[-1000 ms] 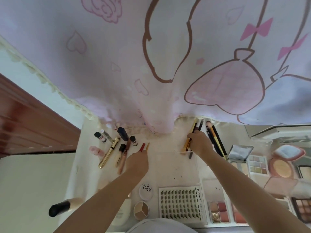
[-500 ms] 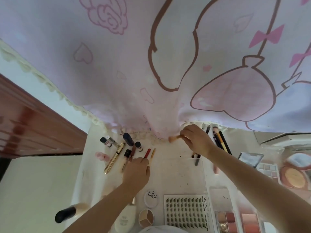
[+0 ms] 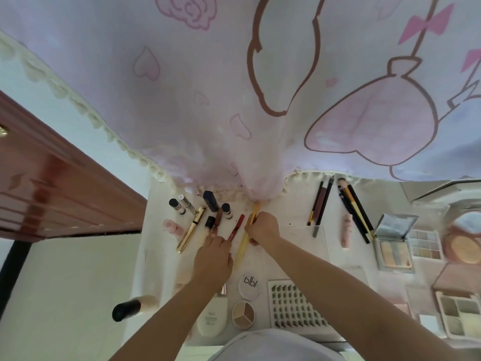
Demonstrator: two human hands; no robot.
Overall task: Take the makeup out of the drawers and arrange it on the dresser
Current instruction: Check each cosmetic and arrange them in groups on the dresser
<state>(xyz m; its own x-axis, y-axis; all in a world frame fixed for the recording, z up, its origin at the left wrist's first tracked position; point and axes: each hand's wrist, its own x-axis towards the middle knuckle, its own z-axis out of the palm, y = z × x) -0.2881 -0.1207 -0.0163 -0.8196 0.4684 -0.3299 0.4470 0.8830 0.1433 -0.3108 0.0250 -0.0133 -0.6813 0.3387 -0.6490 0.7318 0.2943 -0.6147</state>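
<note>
right hand (image 3: 263,227) pinching the yellow brush (image 3: 246,237), looks like mid-handle | brush runs away-to-near, bristles on the far side of its knuckles | left hand (image 3: 213,256) just beside, fingers flat at red lipstick (image 3: 236,227)

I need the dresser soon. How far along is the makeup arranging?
Mostly laid out: lipsticks and tubes left, pencils and palettes right. In hand: the right hand grips a yellow brush beside the red lipstick, left hand resting nearby. The drawers are out of view.
</note>
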